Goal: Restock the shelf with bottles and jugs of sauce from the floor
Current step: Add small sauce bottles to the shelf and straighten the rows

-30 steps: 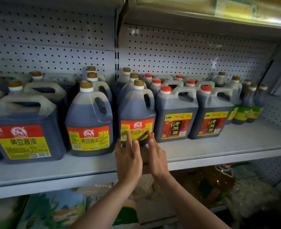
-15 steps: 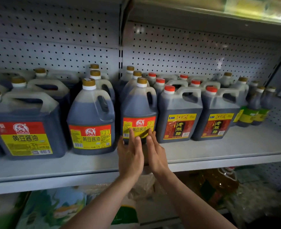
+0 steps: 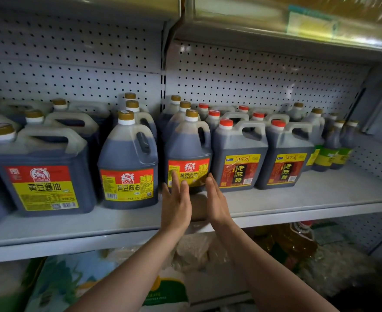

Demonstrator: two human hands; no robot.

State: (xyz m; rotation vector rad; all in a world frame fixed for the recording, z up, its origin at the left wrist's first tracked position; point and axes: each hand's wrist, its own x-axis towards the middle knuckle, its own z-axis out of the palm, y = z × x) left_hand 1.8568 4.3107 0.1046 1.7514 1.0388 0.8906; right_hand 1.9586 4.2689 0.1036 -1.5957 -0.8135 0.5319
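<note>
A dark soy sauce jug (image 3: 189, 152) with a gold cap and a red-and-yellow label stands upright on the grey shelf (image 3: 298, 199), in line with two like jugs behind it. My left hand (image 3: 176, 202) lies flat against the lower left of its label, fingers straight. My right hand (image 3: 214, 200) has straight fingers touching the jug's lower right corner. Neither hand wraps round the jug.
A similar jug (image 3: 128, 163) stands to the left, and a big square jug (image 3: 42, 172) further left. Red-capped vinegar jugs (image 3: 238, 156) crowd the right, then small green-labelled bottles (image 3: 334, 149). Bare shelf lies at far right. Bags and an oil bottle (image 3: 293, 242) fill the shelf below.
The jug has slid further back on the shelf under both hands. My hands have spread slightly apart on its label.
</note>
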